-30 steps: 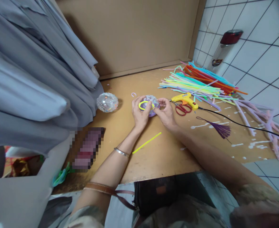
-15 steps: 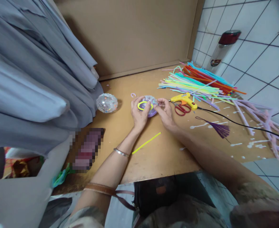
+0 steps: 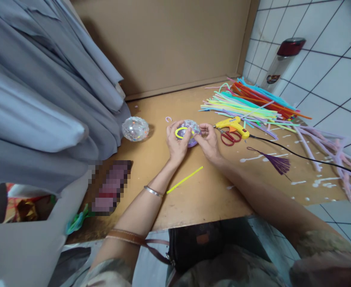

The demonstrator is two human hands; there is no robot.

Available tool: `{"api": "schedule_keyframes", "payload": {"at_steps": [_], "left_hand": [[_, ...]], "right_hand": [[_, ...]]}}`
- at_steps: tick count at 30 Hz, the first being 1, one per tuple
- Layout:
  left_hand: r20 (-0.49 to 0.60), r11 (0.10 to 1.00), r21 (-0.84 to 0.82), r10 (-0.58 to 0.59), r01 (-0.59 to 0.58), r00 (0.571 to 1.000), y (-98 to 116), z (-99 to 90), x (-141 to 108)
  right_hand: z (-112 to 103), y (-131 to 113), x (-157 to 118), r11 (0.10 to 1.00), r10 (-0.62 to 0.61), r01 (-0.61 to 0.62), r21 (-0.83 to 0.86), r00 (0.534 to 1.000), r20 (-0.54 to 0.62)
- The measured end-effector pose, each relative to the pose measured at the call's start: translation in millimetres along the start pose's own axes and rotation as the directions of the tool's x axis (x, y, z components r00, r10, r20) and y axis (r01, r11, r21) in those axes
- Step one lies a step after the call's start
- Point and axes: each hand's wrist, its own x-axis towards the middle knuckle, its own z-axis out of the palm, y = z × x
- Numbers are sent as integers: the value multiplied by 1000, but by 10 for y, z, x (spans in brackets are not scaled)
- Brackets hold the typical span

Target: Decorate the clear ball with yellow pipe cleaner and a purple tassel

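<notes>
Between my two hands is a clear, speckled plastic ball [image 3: 191,124] with purple trim along its lower edge. My left hand [image 3: 177,148] is closed around its left side, the thumb pressing a yellow pipe-cleaner ring [image 3: 176,132] against the front. From the right, my right hand [image 3: 210,144] grips the same ball with thumb and fingers; the fingertips partly cover it. Just in front of the hands lies a straight yellow pipe cleaner [image 3: 185,180]. A second clear ball [image 3: 135,129] with coloured specks rests to the left, apart from my hands.
Close to my right hand are a yellow glue gun [image 3: 233,124] with a black cord and red-handled scissors [image 3: 231,138]. A purple tassel [image 3: 277,163] lies further right. Coloured pipe cleaners [image 3: 241,105] are heaped at the back right. A small pink curl [image 3: 168,119] sits behind my left hand.
The whole view has shifted very slightly. Both hands keep their hold on the ball, and the yellow ring looks a little narrower, tilted or more covered by the thumb.
</notes>
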Motion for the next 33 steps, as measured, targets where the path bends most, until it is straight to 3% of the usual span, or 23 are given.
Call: {"api": "schedule_keyframes", "payload": {"at_steps": [13, 33], "left_hand": [[20, 999, -37, -11, 11, 1000, -2, -25, -4], [61, 992, -123, 0, 8, 998, -23, -70, -7]], "right_hand": [[-22, -29, 40, 986, 119, -128, 109, 990, 82], [-50, 5, 68, 984, 117, -128, 125, 989, 92]]}}
